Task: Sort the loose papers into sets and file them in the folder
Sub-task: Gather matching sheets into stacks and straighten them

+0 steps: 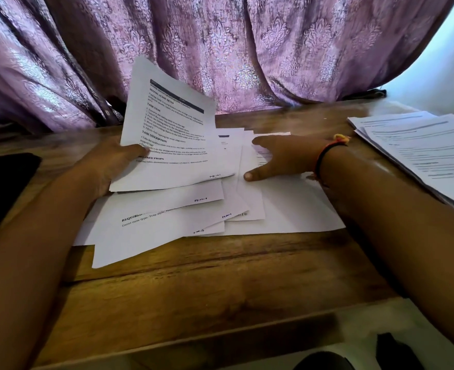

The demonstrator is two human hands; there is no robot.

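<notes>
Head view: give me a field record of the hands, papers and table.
left hand: grips sheet, tilted up off the pile, thumb on its printed face
right hand: fingers spread, resting on pile
pile: loose overlapping sheets, centre of table
stack: printed sheets, far right of table
dark item: flat, at left edge; cannot tell if it is the folder
backdrop: purple curtain

A white printed sheet (175, 145), lifted off the wooden bench (193, 276), carries bold headings: "INITIAL SCENE SETUP", "TASK GOAL", "TASK DESCRIPTION" and "QUIRED PROPS", its start hidden behind the left hand (105, 166). A flat white sheet (151, 222) lower in the pile shows "REQUIRE", cut off, above "Guest room type, Tray style,". Handwritten corner notes (215, 176) and the white stack (421, 145) at right are too blurred to read.
</notes>
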